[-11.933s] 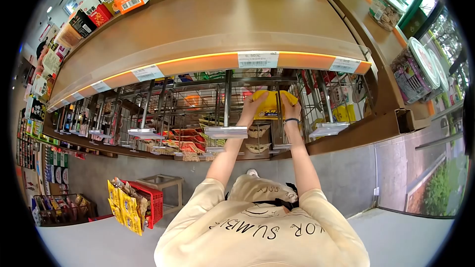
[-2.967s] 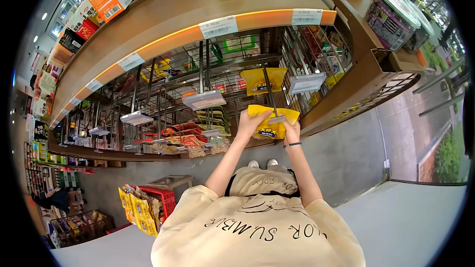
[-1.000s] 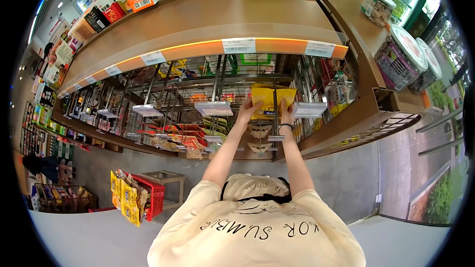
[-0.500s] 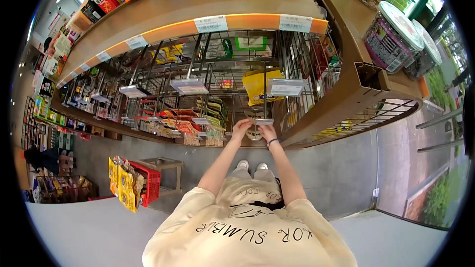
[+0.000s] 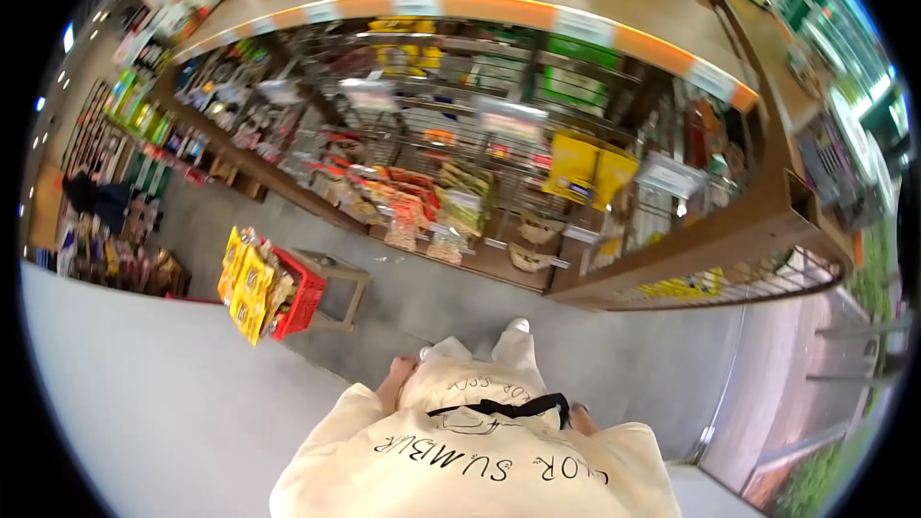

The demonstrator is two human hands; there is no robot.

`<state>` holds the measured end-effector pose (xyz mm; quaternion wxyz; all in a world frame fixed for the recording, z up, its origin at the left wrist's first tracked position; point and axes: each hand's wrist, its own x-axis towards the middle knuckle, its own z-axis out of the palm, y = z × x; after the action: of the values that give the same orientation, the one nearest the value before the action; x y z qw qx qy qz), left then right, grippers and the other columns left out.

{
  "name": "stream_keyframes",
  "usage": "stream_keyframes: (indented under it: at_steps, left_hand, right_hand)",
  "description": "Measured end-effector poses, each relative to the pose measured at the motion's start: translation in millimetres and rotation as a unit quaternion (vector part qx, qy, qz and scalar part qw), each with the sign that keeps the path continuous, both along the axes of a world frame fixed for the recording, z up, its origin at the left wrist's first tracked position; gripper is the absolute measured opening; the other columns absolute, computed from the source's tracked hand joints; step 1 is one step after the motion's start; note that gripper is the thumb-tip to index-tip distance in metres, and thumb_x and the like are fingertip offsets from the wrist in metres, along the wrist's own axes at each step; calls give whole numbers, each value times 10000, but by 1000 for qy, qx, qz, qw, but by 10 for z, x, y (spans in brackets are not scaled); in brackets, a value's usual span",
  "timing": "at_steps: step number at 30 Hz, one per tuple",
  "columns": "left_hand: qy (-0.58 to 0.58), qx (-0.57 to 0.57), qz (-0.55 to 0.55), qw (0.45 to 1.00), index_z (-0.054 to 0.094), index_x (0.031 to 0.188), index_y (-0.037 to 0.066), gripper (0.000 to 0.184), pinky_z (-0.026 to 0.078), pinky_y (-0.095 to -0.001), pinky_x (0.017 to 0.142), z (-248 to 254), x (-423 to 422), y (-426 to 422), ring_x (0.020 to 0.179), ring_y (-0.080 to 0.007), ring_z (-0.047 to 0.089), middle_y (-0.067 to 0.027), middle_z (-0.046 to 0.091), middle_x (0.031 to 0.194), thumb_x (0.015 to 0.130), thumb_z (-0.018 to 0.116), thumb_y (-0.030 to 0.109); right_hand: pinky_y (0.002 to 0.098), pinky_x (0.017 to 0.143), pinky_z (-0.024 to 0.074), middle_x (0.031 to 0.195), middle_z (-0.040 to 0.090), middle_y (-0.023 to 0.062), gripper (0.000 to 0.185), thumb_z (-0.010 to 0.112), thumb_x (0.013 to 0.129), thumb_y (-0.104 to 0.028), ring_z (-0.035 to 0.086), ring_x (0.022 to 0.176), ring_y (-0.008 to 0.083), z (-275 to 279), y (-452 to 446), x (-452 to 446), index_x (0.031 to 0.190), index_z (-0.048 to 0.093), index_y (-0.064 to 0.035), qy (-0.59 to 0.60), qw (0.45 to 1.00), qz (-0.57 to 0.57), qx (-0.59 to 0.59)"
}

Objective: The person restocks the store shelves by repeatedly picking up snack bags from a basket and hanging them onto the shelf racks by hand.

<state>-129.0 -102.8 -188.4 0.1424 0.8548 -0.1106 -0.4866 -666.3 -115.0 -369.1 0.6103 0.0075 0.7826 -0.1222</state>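
My left hand (image 5: 403,364) hangs low beside my left hip, apart from the shelf goods; its fingers are too small and smeared to read. Of my right arm only the wrist area (image 5: 580,418) shows at my right side, with the hand itself hidden. In front of me stands a brown wire-backed shelf rack. Yellow packets (image 5: 585,171) hang at its right part. Below them are tan packets with a curved dark print (image 5: 532,242). Red-and-clear packets (image 5: 403,206) and green packets (image 5: 465,197) hang to their left.
On the floor at left, a red basket (image 5: 305,299) full of yellow packets (image 5: 251,283) rests at a small stool (image 5: 345,293). The rack's brown corner post (image 5: 710,230) juts out at right. A glass front (image 5: 767,374) stands beyond it. A dark-clothed person (image 5: 101,201) is far left.
Both hands have left the low hook at the rack and dropped to my sides. My view has swung, so the rack sits further right and the basket appears higher. The picture is now blurred.
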Motion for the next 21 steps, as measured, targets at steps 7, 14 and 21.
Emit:
stream_keyframes:
  at_steps: [7,14,21]
  left_hand:
    - [-17,38,38,998,591,887,128,328,406,-307,771,-82,21,1157,888,-224,527,-105,570,916,644,539,342]
    - [-11,-82,142,986,569,912,84,339,420,-301,727,-119,434,1783,832,-224,543,-115,576,874,677,525,325]
    - [-38,-323,450,832,553,856,26,247,426,-249,614,-355,392,2792,654,-125,537,-79,578,729,692,510,206]
  right_hand:
    - [289,362,310,533,456,72,122,412,755,-174,406,404,177,746,-637,277,722,467,-70,54,984,120,116]
    - [274,320,300,533,425,45,80,489,724,-140,388,391,146,58,-1224,2786,753,448,-78,-34,938,319,-129]
    - [230,516,408,788,579,38,187,447,772,-173,540,651,115,1444,-608,5642,950,493,-139,-219,734,602,-228]
